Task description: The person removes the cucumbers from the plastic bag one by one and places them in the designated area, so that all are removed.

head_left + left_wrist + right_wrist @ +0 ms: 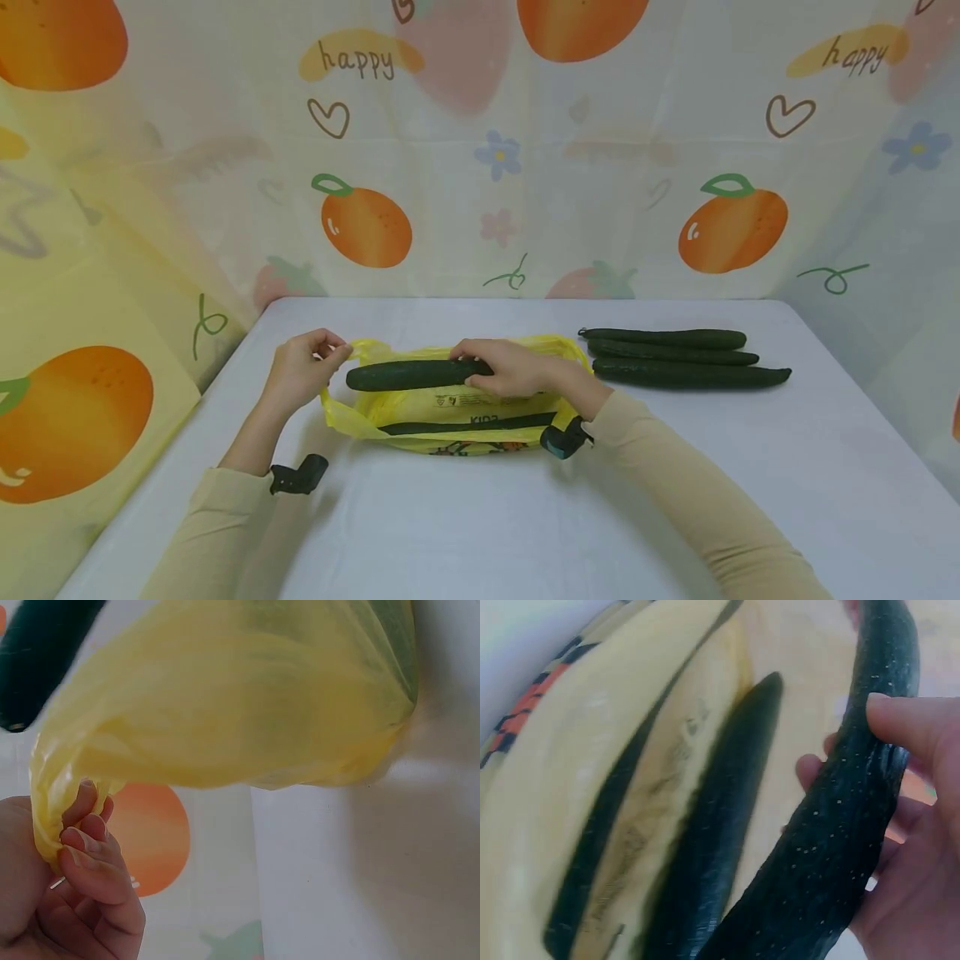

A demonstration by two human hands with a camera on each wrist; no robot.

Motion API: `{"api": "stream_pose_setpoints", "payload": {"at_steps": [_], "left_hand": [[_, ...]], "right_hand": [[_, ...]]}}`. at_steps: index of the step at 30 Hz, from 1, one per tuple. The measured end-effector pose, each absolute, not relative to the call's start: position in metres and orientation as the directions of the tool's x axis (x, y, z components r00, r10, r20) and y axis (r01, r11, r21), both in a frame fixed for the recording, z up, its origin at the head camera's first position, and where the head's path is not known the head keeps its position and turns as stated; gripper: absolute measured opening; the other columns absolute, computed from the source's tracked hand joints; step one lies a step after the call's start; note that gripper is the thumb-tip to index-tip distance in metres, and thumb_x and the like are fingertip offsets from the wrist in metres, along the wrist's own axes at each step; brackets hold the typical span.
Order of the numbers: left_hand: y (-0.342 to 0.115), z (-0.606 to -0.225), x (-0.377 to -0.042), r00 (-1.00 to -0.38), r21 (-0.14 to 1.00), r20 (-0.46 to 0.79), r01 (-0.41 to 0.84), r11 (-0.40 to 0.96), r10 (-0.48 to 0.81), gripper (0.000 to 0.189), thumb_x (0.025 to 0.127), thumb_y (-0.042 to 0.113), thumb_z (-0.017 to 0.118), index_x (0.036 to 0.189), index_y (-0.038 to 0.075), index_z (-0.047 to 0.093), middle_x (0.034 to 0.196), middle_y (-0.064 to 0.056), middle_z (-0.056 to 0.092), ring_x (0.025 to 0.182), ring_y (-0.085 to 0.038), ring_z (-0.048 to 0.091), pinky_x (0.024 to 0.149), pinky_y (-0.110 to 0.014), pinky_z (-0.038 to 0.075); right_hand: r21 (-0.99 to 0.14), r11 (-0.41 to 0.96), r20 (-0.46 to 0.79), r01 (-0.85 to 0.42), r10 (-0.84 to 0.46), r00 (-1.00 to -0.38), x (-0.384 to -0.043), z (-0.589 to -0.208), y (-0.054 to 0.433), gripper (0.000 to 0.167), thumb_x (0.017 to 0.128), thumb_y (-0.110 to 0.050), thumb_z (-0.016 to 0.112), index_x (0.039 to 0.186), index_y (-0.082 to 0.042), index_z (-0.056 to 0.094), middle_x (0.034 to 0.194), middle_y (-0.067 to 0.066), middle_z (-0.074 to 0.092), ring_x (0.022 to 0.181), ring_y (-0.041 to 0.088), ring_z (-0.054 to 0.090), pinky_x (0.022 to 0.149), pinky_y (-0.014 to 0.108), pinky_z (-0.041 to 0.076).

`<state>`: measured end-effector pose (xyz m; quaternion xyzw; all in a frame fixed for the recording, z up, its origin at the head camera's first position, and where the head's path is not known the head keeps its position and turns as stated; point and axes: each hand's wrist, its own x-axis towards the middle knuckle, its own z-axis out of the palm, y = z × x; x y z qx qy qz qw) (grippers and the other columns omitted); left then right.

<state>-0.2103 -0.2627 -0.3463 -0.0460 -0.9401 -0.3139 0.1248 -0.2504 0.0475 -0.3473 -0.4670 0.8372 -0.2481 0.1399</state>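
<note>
My right hand [513, 368] grips a dark green cucumber [401, 376] near its right end, thumb on one side and fingers on the other. The cucumber lies level over the mouth of a yellow plastic bag [347, 419]. At the bag's left end, my left hand [300, 371] pinches the rim; in the left wrist view its fingers [94, 874] curl round the thin film. Inside the bag, the right wrist view shows one cucumber [712, 817] beside a second dark green one [604, 817], partly covered by folds.
Three more cucumbers [690, 373] lie side by side on the white table [450, 533], right of the bag. A patterned cloth [450, 150] with oranges and hearts hangs behind the table and along its sides. A dark wrist camera [300, 475] sits on each wrist.
</note>
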Motion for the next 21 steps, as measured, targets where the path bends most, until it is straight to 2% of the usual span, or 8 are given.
{"api": "stream_pose_setpoints", "payload": {"at_steps": [5,9,14,21], "left_hand": [[-0.263,-0.345,-0.211,-0.969,0.595,0.245,0.152,0.789,0.002,0.016,0.089,0.020,0.060,0.090,0.004,0.064,0.069,-0.008,0.057,0.050,-0.014,0.048,0.043,-0.026,0.041],[-0.263,-0.345,-0.211,-0.976,0.619,0.219,0.137,0.774,-0.003,0.008,0.085,0.006,0.059,0.091,0.002,0.063,0.070,-0.009,0.057,0.050,-0.014,0.049,0.045,-0.026,0.042],[-0.264,-0.346,-0.211,-0.968,0.596,0.253,0.161,0.787,0.006,0.011,0.078,-0.003,0.058,0.087,0.002,0.063,0.070,-0.010,0.060,0.051,-0.016,0.048,0.048,-0.027,0.040],[-0.265,-0.348,-0.210,-0.960,0.593,0.277,0.198,0.781,0.034,0.025,0.071,-0.013,0.056,0.090,0.001,0.063,0.066,-0.009,0.057,0.055,-0.018,0.047,0.049,-0.027,0.039]], "right_hand": [[-0.512,0.386,0.098,-0.767,-0.861,-0.499,-0.246,-0.334,0.047,0.041,0.094,-0.019,0.052,0.132,-0.009,0.042,0.131,0.005,0.048,0.119,0.017,0.047,0.098,0.031,0.040],[-0.497,0.365,0.142,-0.787,-0.861,-0.489,-0.244,-0.324,0.048,0.041,0.094,-0.022,0.052,0.132,-0.010,0.043,0.131,0.004,0.049,0.118,0.015,0.047,0.098,0.030,0.040],[-0.477,0.347,0.186,-0.808,-0.858,-0.478,-0.243,-0.314,0.052,0.043,0.094,-0.027,0.052,0.133,-0.012,0.043,0.132,0.001,0.049,0.119,0.012,0.047,0.098,0.030,0.040],[-0.460,0.278,0.255,-0.844,-0.869,-0.425,-0.238,-0.300,0.057,0.042,0.093,-0.029,0.054,0.132,-0.013,0.047,0.131,-0.001,0.050,0.120,0.011,0.047,0.098,0.030,0.040]]}}
